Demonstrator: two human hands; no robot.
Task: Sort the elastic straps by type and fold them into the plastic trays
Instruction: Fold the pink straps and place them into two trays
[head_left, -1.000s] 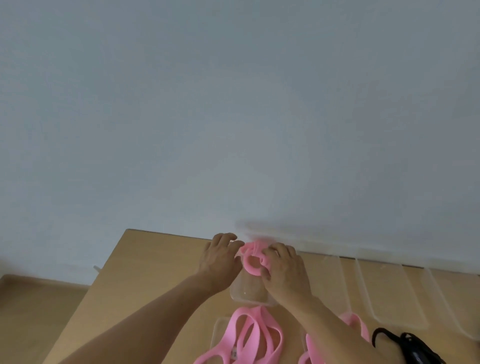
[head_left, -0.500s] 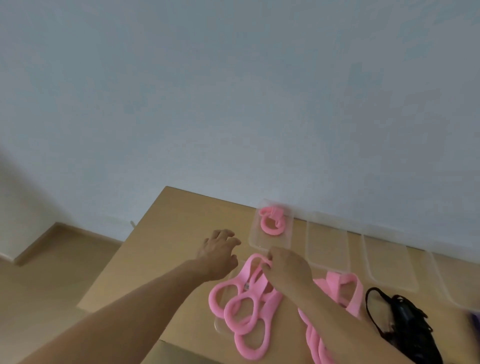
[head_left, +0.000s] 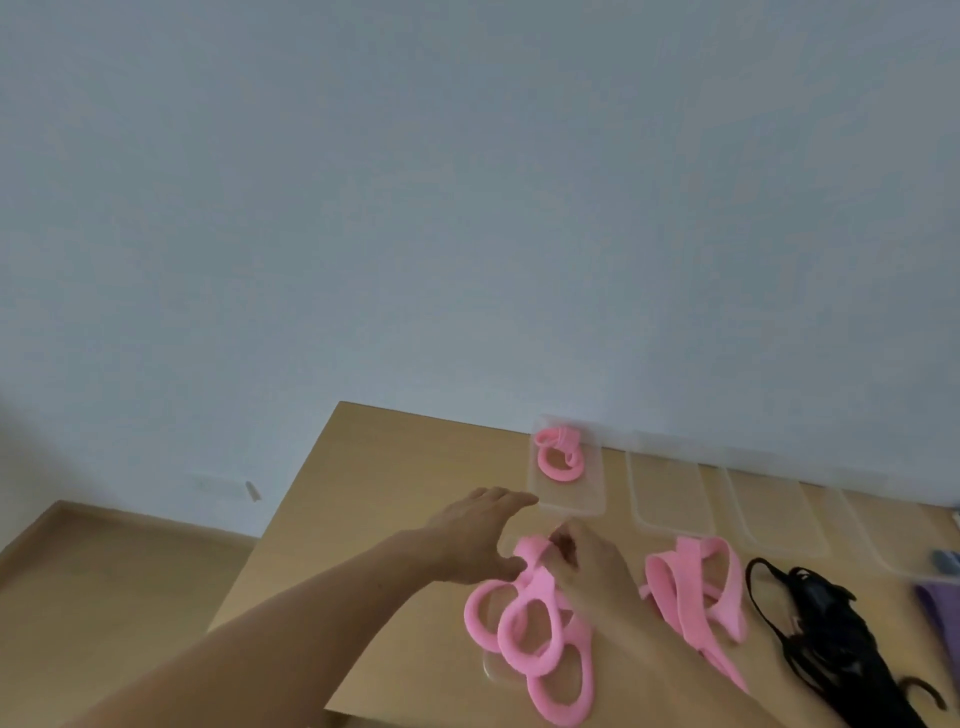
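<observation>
Pink loop straps (head_left: 524, 629) heaped on the desk (head_left: 395, 493).
The right hand (head_left: 584, 564) pinches the heap's top between curled fingers; the left hand (head_left: 480, 535) has straight fingers, holding nothing.

I see a light wooden table (head_left: 374, 519) pushed up to the wall. Four clear trays lie side by side along its far edge: the leftmost tray (head_left: 569, 501), the second tray (head_left: 667, 493), the third tray (head_left: 779, 519) and the fourth tray (head_left: 883, 535). Nearer me, a heap of pink loops (head_left: 524, 629) half covers a near tray (head_left: 488, 673). To its right lie flat pink straps (head_left: 696, 587), then tangled black straps (head_left: 831, 639), then a purple thing (head_left: 940, 603), cut off by the frame
</observation>
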